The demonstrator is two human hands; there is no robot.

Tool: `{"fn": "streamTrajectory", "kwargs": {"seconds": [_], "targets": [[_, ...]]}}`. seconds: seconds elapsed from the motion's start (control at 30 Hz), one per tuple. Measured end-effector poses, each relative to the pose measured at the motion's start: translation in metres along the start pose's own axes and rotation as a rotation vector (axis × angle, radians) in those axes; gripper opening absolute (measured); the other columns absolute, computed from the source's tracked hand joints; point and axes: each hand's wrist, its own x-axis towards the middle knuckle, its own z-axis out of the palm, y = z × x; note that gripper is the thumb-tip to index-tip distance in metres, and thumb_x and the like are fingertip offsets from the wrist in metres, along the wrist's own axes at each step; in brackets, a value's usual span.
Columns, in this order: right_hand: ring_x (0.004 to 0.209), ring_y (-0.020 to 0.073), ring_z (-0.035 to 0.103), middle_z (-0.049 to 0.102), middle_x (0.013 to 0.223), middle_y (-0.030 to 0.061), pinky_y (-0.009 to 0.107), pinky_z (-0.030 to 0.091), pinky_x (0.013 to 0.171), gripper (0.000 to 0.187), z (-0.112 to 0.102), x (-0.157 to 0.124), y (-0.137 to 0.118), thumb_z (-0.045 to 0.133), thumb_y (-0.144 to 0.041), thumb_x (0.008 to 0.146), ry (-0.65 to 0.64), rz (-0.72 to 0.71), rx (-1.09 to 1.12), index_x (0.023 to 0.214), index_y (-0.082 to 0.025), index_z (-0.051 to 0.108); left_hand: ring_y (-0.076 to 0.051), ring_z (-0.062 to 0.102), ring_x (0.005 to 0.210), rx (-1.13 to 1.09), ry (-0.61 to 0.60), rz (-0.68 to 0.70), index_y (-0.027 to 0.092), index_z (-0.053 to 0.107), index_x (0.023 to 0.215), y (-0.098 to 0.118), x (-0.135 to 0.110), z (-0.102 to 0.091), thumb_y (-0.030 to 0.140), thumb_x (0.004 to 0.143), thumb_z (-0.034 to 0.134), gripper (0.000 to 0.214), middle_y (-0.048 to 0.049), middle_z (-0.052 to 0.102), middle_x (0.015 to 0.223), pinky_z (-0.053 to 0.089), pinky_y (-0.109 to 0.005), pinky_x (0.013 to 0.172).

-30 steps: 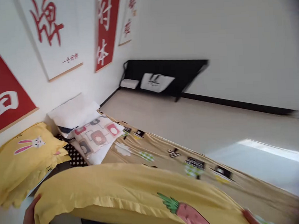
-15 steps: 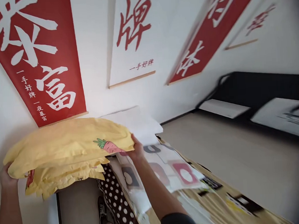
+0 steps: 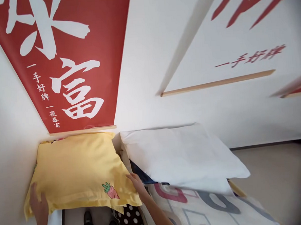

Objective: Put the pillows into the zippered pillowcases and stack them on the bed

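A yellow pillow with a carrot print (image 3: 80, 171) lies flat at the head of the bed, in the corner by the wall, on top of another yellow pillow. My left hand (image 3: 38, 205) rests with fingers spread on its near left corner. My right hand (image 3: 136, 182) touches its near right edge, close to the carrot, with fingers stretched out. Neither hand grips anything that I can see.
A white pillow (image 3: 181, 156) lies to the right, on a pillow with red and grey shapes (image 3: 197, 204). A black polka-dot cloth (image 3: 130, 220) shows below. Red and white banners (image 3: 68, 63) hang on the wall. Bare floor (image 3: 279, 176) lies at the right.
The yellow carrot pillow, held up in both hands before, now lies set down on the stack in the corner. My view has swung left and closer to the wall.
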Motion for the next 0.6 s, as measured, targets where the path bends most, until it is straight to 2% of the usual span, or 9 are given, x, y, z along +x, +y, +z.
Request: {"fn": "streamTrajectory", "kwargs": {"seconds": [0.07, 0.13, 0.2, 0.27, 0.33, 0.4, 0.47, 0.53, 0.6], "targets": [[0.139, 0.0371, 0.04, 0.052, 0.143, 0.0184, 0.054, 0.039, 0.107, 0.056, 0.031, 0.01, -0.022, 0.058, -0.044, 0.08, 0.081, -0.19, -0.238, 0.129, -0.017, 0.058, -0.029, 0.038, 0.142, 0.036, -0.185, 0.243, 0.016, 0.044, 0.145, 0.037, 0.038, 0.034, 0.034, 0.093, 0.032, 0.056, -0.0142, 0.049, 0.147, 0.033, -0.053, 0.115], [0.146, 0.0363, 0.029, 0.038, 0.154, 0.0191, 0.06, 0.027, 0.113, 0.061, 0.086, 0.012, -0.041, 0.046, -0.045, 0.089, 0.057, -0.518, -0.598, 0.144, -0.016, 0.046, -0.027, 0.037, 0.143, 0.15, -0.341, 0.384, 0.017, 0.047, 0.143, 0.076, 0.07, 0.076, 0.029, 0.094, 0.029, 0.054, -0.013, 0.045, 0.15, 0.03, -0.052, 0.116], [0.148, 0.0329, 0.024, 0.032, 0.159, 0.0127, 0.057, 0.023, 0.115, 0.061, 0.148, 0.01, -0.051, 0.043, -0.049, 0.094, -0.057, -0.707, -0.747, 0.149, -0.022, 0.041, -0.027, 0.033, 0.145, 0.243, -0.441, 0.507, 0.018, 0.046, 0.145, 0.101, 0.086, 0.117, 0.028, 0.095, 0.029, 0.054, -0.0121, 0.04, 0.154, 0.024, -0.055, 0.117], [0.149, 0.0345, 0.021, 0.026, 0.161, 0.0131, 0.061, 0.021, 0.113, 0.06, 0.197, 0.008, -0.05, 0.035, -0.049, 0.098, -0.085, -0.744, -0.807, 0.152, -0.022, 0.035, -0.028, 0.031, 0.146, 0.308, -0.451, 0.56, 0.018, 0.044, 0.147, 0.102, 0.089, 0.146, 0.031, 0.097, 0.029, 0.054, -0.0128, 0.037, 0.155, 0.021, -0.057, 0.117], [0.149, 0.0351, 0.021, 0.025, 0.161, 0.0134, 0.062, 0.021, 0.112, 0.059, 0.224, 0.01, -0.041, 0.034, -0.047, 0.099, -0.084, -0.737, -0.844, 0.153, -0.022, 0.033, -0.028, 0.031, 0.146, 0.348, -0.413, 0.549, 0.018, 0.043, 0.148, 0.08, 0.085, 0.162, 0.035, 0.098, 0.03, 0.054, -0.0147, 0.037, 0.155, 0.021, -0.055, 0.117], [0.149, 0.0322, 0.022, 0.027, 0.161, 0.0112, 0.059, 0.023, 0.114, 0.059, 0.23, 0.015, -0.03, 0.037, -0.046, 0.099, -0.105, -0.744, -0.883, 0.153, -0.024, 0.033, -0.027, 0.033, 0.145, 0.366, -0.39, 0.528, 0.018, 0.042, 0.148, 0.052, 0.083, 0.167, 0.038, 0.098, 0.031, 0.055, -0.0158, 0.038, 0.154, 0.024, -0.052, 0.117], [0.149, 0.0277, 0.024, 0.028, 0.16, 0.0102, 0.054, 0.026, 0.115, 0.058, 0.22, 0.02, -0.022, 0.037, -0.045, 0.099, -0.144, -0.78, -0.903, 0.153, -0.025, 0.033, -0.026, 0.033, 0.145, 0.358, -0.395, 0.526, 0.019, 0.041, 0.149, 0.031, 0.083, 0.167, 0.041, 0.098, 0.031, 0.056, -0.0152, 0.038, 0.155, 0.025, -0.051, 0.117], [0.149, 0.0242, 0.026, 0.03, 0.16, 0.0106, 0.049, 0.028, 0.115, 0.056, 0.2, 0.022, -0.017, 0.033, -0.044, 0.1, -0.164, -0.84, -0.882, 0.153, -0.025, 0.033, -0.026, 0.032, 0.145, 0.338, -0.407, 0.517, 0.02, 0.039, 0.15, 0.026, 0.087, 0.165, 0.041, 0.099, 0.03, 0.056, -0.0146, 0.037, 0.155, 0.024, -0.051, 0.117], [0.147, 0.0236, 0.03, 0.034, 0.158, 0.011, 0.047, 0.03, 0.114, 0.054, 0.172, 0.021, -0.011, 0.03, -0.043, 0.101, -0.095, -0.862, -0.82, 0.151, -0.025, 0.036, -0.027, 0.031, 0.146, 0.31, -0.423, 0.508, 0.02, 0.039, 0.15, 0.035, 0.092, 0.162, 0.041, 0.099, 0.028, 0.056, -0.0149, 0.037, 0.155, 0.024, -0.052, 0.117]]}}
